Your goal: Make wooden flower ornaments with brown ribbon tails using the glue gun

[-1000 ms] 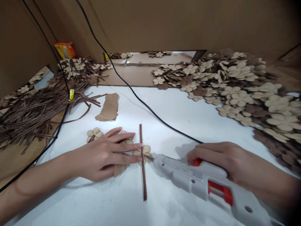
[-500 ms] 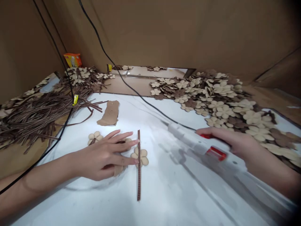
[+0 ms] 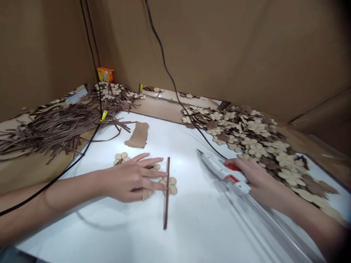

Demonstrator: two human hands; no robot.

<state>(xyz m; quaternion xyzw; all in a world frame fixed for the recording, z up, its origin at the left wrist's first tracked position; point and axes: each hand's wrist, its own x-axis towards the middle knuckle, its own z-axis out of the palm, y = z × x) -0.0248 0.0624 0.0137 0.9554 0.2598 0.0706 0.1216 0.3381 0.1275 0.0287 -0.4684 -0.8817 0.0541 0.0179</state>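
My left hand [image 3: 128,179] lies palm down with its fingers spread, fingertips touching a brown striped ribbon strip [image 3: 166,210]. The strip runs lengthwise across a beige felt flower [image 3: 172,185] on the white board. A second beige flower [image 3: 124,156] with a ribbon on it shows just beyond the hand, and one more is mostly hidden under the fingers. On the right, my right hand [image 3: 251,173] is wrapped round a white and red hot glue gun [image 3: 219,168]. Its nozzle points up and left, apart from the flower, and a long clear glue stick trails behind it.
A tangle of brown ribbon strips [image 3: 63,122] lies at the left. Beige and brown felt flowers [image 3: 255,135] are heaped at the right. A torn cardboard piece [image 3: 138,135] rests on the white board [image 3: 123,233]. Black cables [image 3: 164,62] hang across the view.
The glue gun in my right hand has moved away from the flower and lower. My left hand keeps its place on the ribbon strip. The camera view has shifted.
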